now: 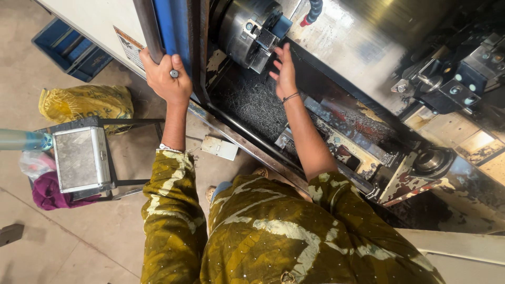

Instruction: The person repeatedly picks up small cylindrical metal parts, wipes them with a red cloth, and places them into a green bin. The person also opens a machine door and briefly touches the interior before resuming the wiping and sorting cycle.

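My left hand (pixel 164 76) grips the dark vertical handle bar (pixel 148 29) of the blue machine door (pixel 171 26). My right hand (pixel 284 68) reaches inside the lathe with fingers spread, just below and to the right of the steel chuck (pixel 247 29). Its fingertips are close to a chuck jaw; contact is unclear, and the hand holds nothing. Both arms wear olive-and-white patterned sleeves.
Metal shavings (pixel 252 102) fill the bed under the chuck. A tool turret (pixel 447 79) sits at the right. On the floor left are a metal box on a stand (pixel 81 158), a yellow sack (pixel 87 102), a blue crate (pixel 71 50) and a small white box (pixel 220 148).
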